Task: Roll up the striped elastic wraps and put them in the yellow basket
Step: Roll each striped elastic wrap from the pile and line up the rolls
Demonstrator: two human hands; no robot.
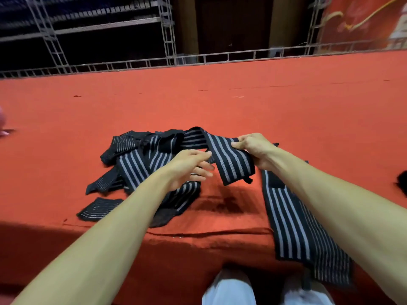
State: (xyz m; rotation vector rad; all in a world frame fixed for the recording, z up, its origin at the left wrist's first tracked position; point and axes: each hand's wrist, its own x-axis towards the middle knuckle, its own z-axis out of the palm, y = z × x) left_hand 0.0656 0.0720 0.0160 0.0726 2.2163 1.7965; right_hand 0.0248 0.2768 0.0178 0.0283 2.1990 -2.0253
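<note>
In the head view, one striped wrap is gripped at its upper edge by the right hand and held above the red cloth. The left hand is seen loosely spread just beside it, over the tangled pile. A second wrap is draped over the near edge.

A red cloth covers a broad flat surface that ends at a low metal truss rail, behind which upright truss towers, a dark brown panel and a red banner with yellow markings stand in dim light.
</note>
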